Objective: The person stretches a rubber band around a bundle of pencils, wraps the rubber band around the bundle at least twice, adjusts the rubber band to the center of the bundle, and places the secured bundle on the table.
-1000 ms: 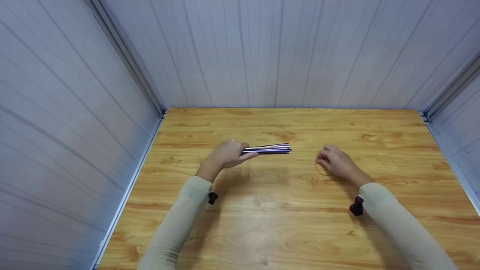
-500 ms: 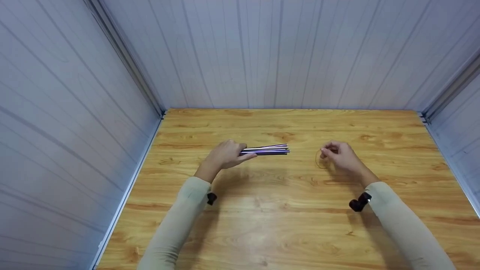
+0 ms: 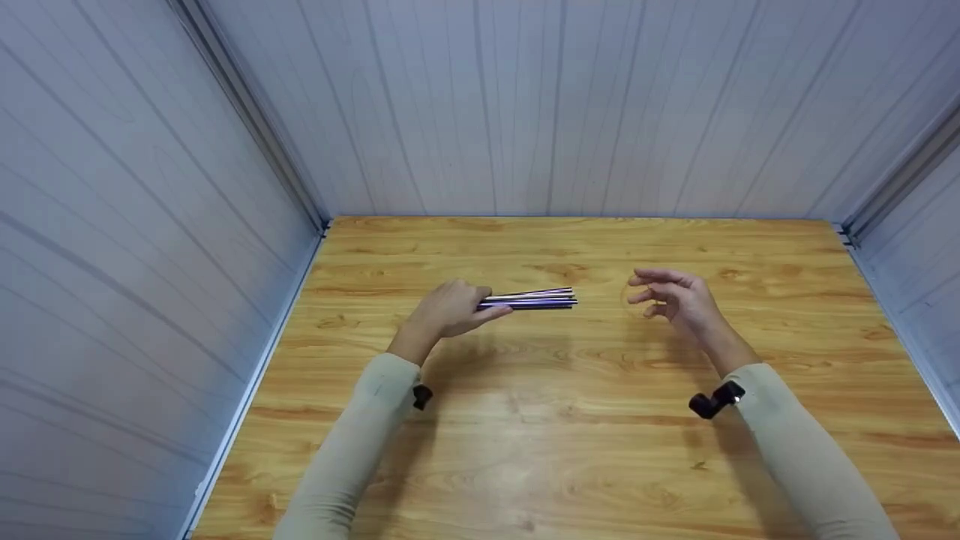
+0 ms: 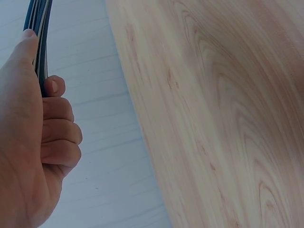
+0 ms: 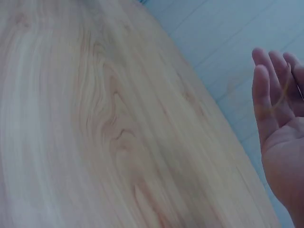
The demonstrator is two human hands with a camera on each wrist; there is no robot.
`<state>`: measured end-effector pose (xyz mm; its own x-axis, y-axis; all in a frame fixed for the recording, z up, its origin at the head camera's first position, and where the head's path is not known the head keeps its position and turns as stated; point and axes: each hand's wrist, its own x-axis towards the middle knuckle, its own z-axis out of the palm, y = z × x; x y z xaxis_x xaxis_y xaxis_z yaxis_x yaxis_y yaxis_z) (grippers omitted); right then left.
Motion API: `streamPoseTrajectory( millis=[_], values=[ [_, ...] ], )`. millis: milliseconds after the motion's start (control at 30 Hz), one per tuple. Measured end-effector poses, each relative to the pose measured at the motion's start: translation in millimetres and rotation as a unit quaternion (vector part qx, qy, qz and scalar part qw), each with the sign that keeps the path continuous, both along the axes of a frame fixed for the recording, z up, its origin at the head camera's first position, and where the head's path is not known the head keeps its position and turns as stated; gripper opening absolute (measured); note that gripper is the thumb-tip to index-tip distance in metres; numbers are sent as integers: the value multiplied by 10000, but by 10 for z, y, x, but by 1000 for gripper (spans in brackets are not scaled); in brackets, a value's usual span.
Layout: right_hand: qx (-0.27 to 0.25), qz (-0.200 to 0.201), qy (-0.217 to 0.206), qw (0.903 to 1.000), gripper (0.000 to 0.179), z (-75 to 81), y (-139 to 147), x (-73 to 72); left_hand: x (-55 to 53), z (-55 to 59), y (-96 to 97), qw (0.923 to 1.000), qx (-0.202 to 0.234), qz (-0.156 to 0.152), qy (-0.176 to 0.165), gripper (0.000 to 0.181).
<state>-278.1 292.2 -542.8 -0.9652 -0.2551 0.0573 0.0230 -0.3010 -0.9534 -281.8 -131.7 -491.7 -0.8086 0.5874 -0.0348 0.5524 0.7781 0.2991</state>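
Observation:
My left hand (image 3: 448, 311) grips a bundle of thin, shiny, dark and purple sticks (image 3: 536, 299) by one end. The bundle lies roughly level and points right, its free ends fanned a little. In the left wrist view the thumb lies along the sticks (image 4: 42, 35) and the other fingers curl under. To the right, my right hand (image 3: 684, 301) is raised above the table with its fingers spread. A thin, yellowish rubber band (image 5: 285, 90) loops across those fingers; it is faint and blurred in the head view. Part of the right hand is cut off in its wrist view.
The wood-grain table (image 3: 525, 435) extends under both hands. A pale panelled wall (image 3: 517, 112) rises along its back edge, with another side wall (image 3: 112, 262) at the left and one at the right. Small black cameras (image 3: 716, 400) sit on both wrists.
My right hand has turned and spread its fingers, going from pinching the rubber band to having it looped across them. The left hand and the sticks have barely moved.

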Motion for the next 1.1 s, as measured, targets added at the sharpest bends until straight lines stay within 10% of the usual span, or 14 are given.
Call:
streamPoseTrajectory(
  millis=[500, 667, 1100],
  values=[
    [386, 145, 696, 9967, 14, 104, -56, 25, -8, 69, -25, 9999, 71, 96, -31, 56],
    [1000, 542, 1240, 9857, 57, 89, -52, 51, -15, 82, -55, 9998, 120, 135, 9, 56],
    [881, 632, 1757, 9785, 80, 181, -502, 143, -28, 245, 144, 9999, 116, -83, 48, 55]
  ],
)
